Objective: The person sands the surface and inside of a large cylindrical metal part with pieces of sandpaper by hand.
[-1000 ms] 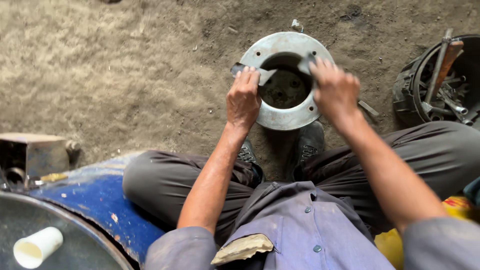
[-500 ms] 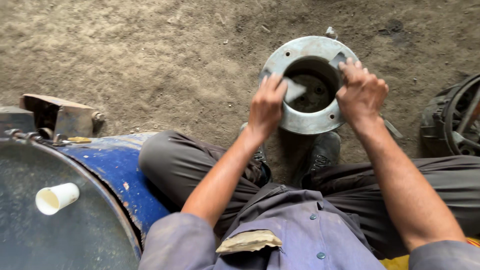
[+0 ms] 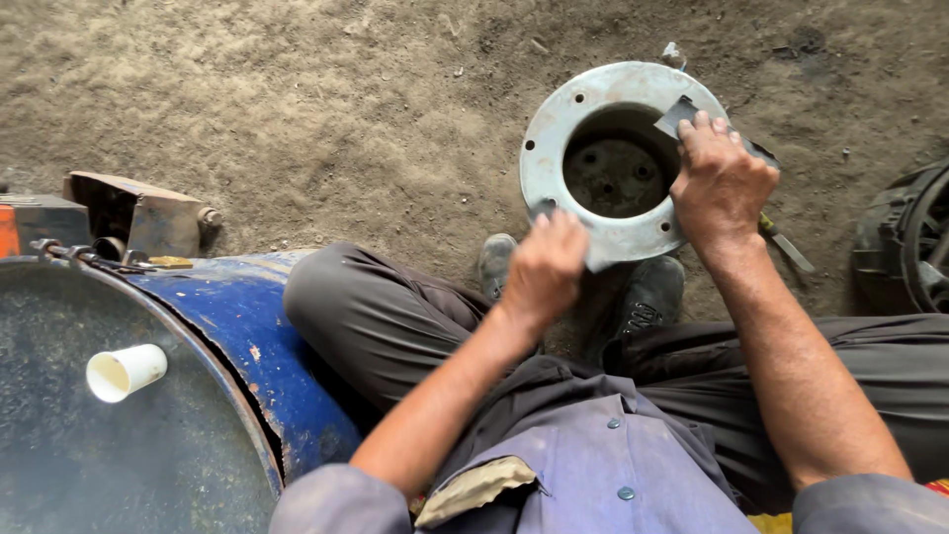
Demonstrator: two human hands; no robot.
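A round grey metal flange [image 3: 554, 138] with bolt holes and a deep dark centre stands on the dirt ground between my feet. My left hand [image 3: 544, 267] grips its near rim. My right hand [image 3: 722, 183] rests on the right rim, pressing a small flat grey piece [image 3: 678, 114], like sandpaper or a scraper, against the ring's face. The right hand covers most of that piece.
A blue steel drum [image 3: 247, 336] lies at my left with a white paper cup [image 3: 124, 371] on its end. A rusty metal block [image 3: 138, 213] sits behind it. A black round part [image 3: 909, 247] is at the right edge, and a thin tool [image 3: 786, 242] lies by the flange.
My left hand slid from the ring's upper left edge down to its near rim. My right hand stayed on the right rim. The view shifted right, showing more of the drum.
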